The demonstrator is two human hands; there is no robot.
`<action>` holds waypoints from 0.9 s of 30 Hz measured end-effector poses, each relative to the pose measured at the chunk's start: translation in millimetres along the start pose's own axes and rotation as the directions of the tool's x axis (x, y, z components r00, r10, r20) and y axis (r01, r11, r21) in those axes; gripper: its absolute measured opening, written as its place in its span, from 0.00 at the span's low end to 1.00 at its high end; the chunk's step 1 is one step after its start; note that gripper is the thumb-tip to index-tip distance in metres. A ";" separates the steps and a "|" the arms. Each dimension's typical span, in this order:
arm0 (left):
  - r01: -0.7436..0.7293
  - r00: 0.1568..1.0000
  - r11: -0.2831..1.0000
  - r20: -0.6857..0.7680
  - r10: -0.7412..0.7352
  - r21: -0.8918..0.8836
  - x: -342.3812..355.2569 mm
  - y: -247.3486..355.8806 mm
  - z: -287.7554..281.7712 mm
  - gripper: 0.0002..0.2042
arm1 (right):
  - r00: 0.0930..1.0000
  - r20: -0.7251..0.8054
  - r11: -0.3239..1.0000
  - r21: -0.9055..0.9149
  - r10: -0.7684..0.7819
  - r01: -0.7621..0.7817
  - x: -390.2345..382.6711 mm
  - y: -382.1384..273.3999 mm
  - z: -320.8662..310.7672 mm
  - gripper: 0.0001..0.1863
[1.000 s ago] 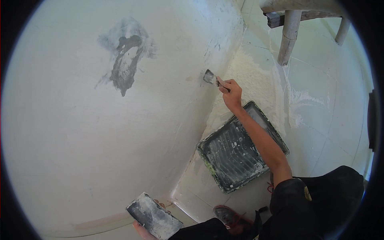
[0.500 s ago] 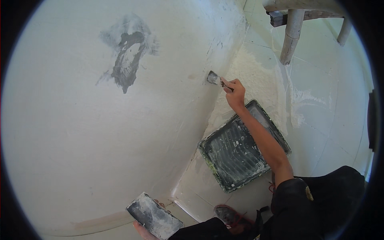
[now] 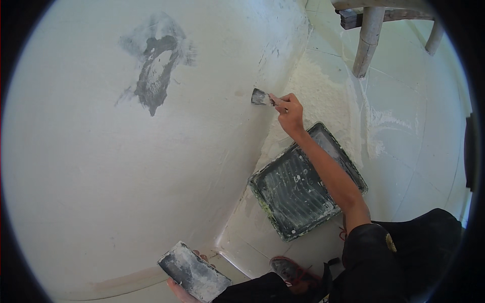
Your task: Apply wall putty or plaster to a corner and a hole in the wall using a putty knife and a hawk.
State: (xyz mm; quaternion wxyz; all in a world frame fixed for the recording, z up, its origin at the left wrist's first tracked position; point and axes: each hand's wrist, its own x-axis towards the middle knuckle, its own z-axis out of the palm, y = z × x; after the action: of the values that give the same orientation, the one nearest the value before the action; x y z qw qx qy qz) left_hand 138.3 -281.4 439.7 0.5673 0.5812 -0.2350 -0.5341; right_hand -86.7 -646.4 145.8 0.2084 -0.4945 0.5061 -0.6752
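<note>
My right hand (image 3: pixel 291 115) is closed around the handle of a putty knife (image 3: pixel 261 97). Its grey-smeared blade lies against, or very close to, the pale wall (image 3: pixel 166 177), a little above where the wall meets the floor. Low in the view, my left hand (image 3: pixel 178 291) grips a flat rectangular board (image 3: pixel 194 272) coated with grey and whitish putty. Fingertips show at its far edge, while most of the palm is hidden beneath. A wet-looking dark grey patch (image 3: pixel 150 91) marks the wall at the upper left.
Under my right forearm, a dark ribbed paint tray (image 3: pixel 293 194) with crusted edges sits on the floor beside the wall. White powdery residue (image 3: pixel 323 96) spreads over the tiles. Bamboo furniture legs (image 3: pixel 368 45) stand at the upper right. My shoe (image 3: pixel 285 270) is near the tray.
My right hand has shifted slightly left with the putty knife, and the blade now points more directly left along the wall. My left hand keeps the board in nearly the same place.
</note>
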 end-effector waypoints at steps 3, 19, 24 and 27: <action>-0.054 0.992 0.997 -0.111 0.061 0.059 -2.2 0.1 1.1 0.39 | 0.998 0.023 0.998 0.036 0.053 -0.054 5.1 -24.7 -9.0 0.29; -0.082 0.996 0.992 0.032 0.085 -0.101 3.8 -1.2 12.0 0.36 | 0.993 -0.024 0.986 0.124 -0.111 0.114 12.3 -40.9 2.0 0.30; -0.071 0.997 0.988 -0.005 0.071 -0.137 6.2 -2.8 16.4 0.37 | 0.993 0.012 0.992 0.040 -0.118 0.118 3.8 -5.5 12.5 0.32; -0.084 0.996 0.989 -0.011 0.083 -0.120 5.0 -1.6 22.3 0.36 | 0.996 0.022 0.994 -0.069 0.086 -0.084 -11.9 23.6 -5.8 0.27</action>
State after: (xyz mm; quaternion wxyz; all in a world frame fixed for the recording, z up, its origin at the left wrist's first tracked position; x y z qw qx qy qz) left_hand 119.6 -294.5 441.3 0.6239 0.5371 -0.2248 -0.5212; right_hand -91.9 -643.8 119.4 0.2265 -0.4877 0.5468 -0.6418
